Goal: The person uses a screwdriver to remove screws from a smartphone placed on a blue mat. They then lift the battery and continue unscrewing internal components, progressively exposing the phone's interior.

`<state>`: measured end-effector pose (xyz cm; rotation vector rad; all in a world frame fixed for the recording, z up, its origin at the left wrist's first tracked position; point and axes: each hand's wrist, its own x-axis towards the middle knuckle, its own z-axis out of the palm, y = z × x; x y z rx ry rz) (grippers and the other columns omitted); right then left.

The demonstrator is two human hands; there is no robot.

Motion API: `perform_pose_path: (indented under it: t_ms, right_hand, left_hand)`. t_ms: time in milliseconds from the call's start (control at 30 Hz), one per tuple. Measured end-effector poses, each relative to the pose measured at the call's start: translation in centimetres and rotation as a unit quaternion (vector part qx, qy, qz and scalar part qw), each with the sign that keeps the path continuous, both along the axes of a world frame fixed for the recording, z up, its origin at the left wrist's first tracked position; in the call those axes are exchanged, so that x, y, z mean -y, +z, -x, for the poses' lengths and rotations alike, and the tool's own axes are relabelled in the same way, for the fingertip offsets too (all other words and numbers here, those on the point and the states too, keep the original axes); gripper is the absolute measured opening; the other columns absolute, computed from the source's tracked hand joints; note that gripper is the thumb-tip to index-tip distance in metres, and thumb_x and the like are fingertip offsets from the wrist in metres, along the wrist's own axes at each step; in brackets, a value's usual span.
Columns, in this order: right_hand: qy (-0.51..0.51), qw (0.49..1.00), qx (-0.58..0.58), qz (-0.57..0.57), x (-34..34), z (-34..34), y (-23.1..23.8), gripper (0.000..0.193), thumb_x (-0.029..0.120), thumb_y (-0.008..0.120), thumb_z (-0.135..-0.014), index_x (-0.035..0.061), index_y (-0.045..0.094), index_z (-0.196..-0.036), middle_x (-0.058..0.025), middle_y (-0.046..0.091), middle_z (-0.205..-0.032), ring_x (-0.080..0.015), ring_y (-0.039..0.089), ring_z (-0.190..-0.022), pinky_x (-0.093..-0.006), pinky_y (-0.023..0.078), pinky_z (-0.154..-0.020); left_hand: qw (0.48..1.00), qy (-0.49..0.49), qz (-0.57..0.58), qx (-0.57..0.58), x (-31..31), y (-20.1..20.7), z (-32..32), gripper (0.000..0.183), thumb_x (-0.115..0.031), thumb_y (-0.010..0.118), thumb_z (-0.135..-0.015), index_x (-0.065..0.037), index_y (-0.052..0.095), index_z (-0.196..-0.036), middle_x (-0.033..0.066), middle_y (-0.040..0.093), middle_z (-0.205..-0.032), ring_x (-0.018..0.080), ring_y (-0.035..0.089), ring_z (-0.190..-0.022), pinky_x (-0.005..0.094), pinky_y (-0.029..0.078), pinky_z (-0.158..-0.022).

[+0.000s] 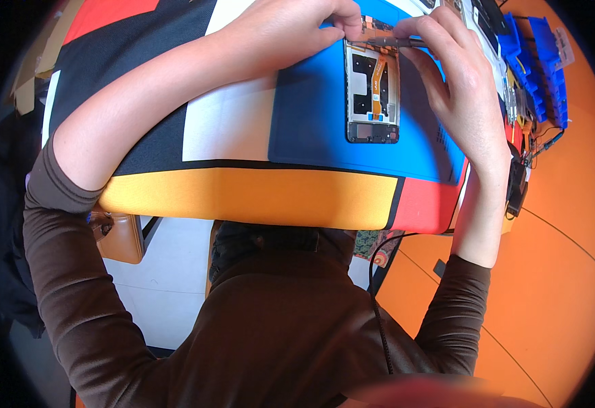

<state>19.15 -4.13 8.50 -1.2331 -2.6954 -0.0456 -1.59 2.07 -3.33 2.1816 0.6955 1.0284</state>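
Note:
An opened smartphone (pixel 374 92) lies on a blue work mat (pixel 311 129), with its inside facing up. An orange ribbon cable (pixel 379 88) runs down its middle, and dark and coppery parts fill its far end. My left hand (pixel 291 30) is closed, its bent fingers and thumb at the phone's far left edge; the fingertips are partly hidden. From the right, my right hand (pixel 457 64) pinches a slim grey screwdriver-like tool (pixel 396 42). The tool lies nearly level across the phone's far part, its thin end pointing left toward my left fingertips.
Beneath the mat is a table cover in black, white, red and yellow (pixel 257 197). Blue parts bins (pixel 549 68) stand at the far right, near tools and cables at the table's right side. A brown bag (pixel 122 238) sits below the table at the left. A black cord (pixel 374 285) hangs in front of me.

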Motion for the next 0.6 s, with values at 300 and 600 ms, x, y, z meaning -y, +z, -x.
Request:
perform_pose_path:
  t_ms: [300,600]
  right_hand:
    - [-0.029,0.998,0.06,-0.02,0.1,0.7,0.5,0.013,0.011,0.067,-0.091,0.0023,0.058,-0.093,-0.0184,0.055,-0.096,-0.0385,0.058,-0.092,-0.0445,0.047,-0.087]
    - [0.037,0.997,0.01,-0.074,0.0,1.2,-0.4,0.011,0.007,0.064,-0.086,0.0029,0.058,-0.093,-0.0172,0.051,-0.093,-0.0376,0.055,-0.093,-0.045,0.045,-0.091]
  left_hand:
    - [1.0,-0.006,-0.003,-0.015,0.1,0.4,0.1,0.005,-0.005,0.065,-0.089,-0.004,0.068,-0.092,0.0152,0.069,-0.094,0.0354,0.066,-0.096,0.0411,0.053,-0.087]
    - [1.0,0.003,-0.015,-0.014,0.0,0.1,0.3,0.005,-0.004,0.066,-0.087,-0.004,0.068,-0.091,0.0156,0.07,-0.095,0.0357,0.066,-0.097,0.0413,0.053,-0.088]
